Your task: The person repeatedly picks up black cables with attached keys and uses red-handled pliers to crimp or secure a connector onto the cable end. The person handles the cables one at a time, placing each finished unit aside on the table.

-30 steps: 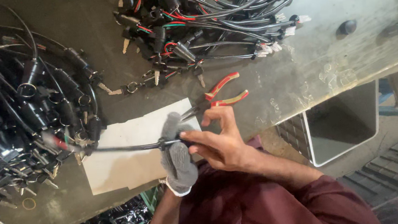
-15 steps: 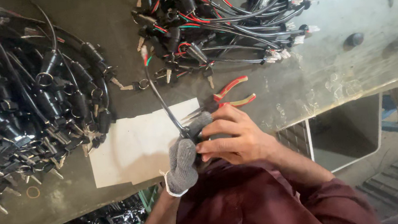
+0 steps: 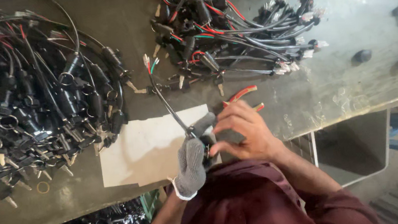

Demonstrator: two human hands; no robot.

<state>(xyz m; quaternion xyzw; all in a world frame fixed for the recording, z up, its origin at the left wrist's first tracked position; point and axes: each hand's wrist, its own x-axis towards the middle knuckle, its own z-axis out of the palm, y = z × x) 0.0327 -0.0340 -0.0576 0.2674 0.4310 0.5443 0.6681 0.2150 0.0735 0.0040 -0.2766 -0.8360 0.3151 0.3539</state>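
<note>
Grey-gloved left hand (image 3: 191, 163) and bare right hand (image 3: 244, 132) on black cable (image 3: 170, 109), perhaps.

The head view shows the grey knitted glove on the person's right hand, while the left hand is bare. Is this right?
Not quite. In the head view the grey knitted glove is on the left hand, which grips the black cable; the right hand is the bare one.
</note>
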